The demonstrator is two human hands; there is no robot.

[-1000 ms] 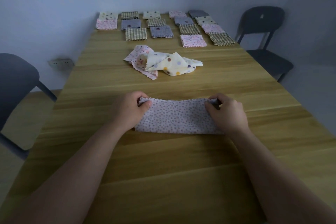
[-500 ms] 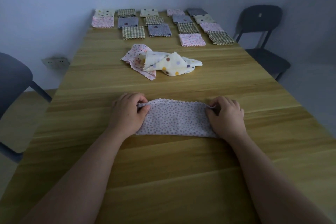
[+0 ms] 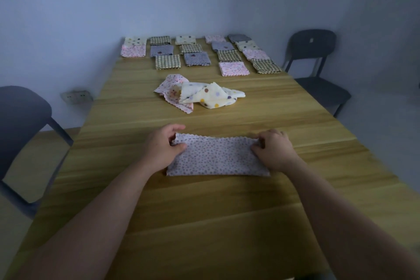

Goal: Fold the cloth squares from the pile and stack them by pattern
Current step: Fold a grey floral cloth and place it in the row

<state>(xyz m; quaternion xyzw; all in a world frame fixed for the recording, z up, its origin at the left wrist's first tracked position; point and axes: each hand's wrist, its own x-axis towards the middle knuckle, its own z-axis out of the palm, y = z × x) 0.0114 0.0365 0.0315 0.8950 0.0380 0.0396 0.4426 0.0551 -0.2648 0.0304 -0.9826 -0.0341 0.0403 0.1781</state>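
A white cloth with small purple dots [image 3: 217, 158] lies folded in half as a long strip on the wooden table [image 3: 204, 223]. My left hand [image 3: 161, 148] pinches its far left corner between thumb and fingers. My right hand [image 3: 273, 150] pinches the far right corner the same way. Beyond the strip lies the loose pile: a cream cloth with big coloured dots [image 3: 209, 96] on top of a pink flowered cloth [image 3: 170, 88]. At the table's far end sit several folded squares [image 3: 197, 52] in rows: cream dotted, green checked, grey and pink.
A dark chair [image 3: 316, 68] stands at the table's right side and a grey-blue chair [image 3: 20, 125] at its left. A wall socket [image 3: 76, 97] sits low on the left wall. The table's far end meets the wall.
Both hands stayed at the strip's far corners, smoothing the folded edge. My left fingers have lifted slightly while the thumb presses the corner. The camera tilted a little.
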